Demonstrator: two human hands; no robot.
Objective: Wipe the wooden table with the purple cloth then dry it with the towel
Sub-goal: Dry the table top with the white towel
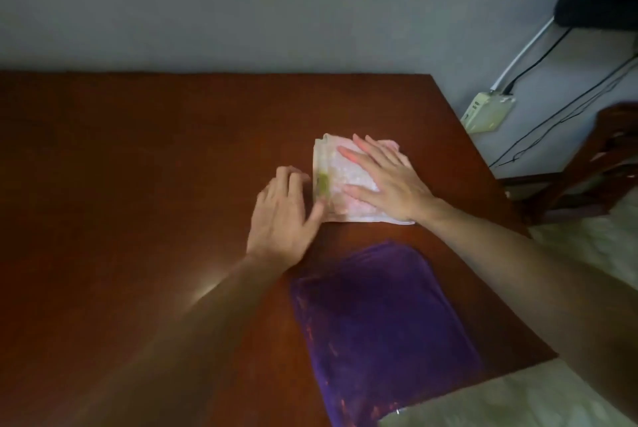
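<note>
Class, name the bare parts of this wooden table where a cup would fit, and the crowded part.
Bare: the brown wooden table left of the left hand, and the far strip along the wall. Crowded: right side, with folded pale towel, right hand and purple cloth.

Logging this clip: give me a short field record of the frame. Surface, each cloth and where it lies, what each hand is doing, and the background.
surface: wooden table, dark reddish brown
towel: folded pale towel, far right part of the table
purple cloth: purple cloth lies flat at the near edge, nearer than the towel, no hand on it
right hand: right hand lies flat on the towel, fingers spread
left hand: left hand at the towel's left edge, fingers straight, thumb touching it
background: grey wall, white power strip with cables, wooden chair at right
</note>
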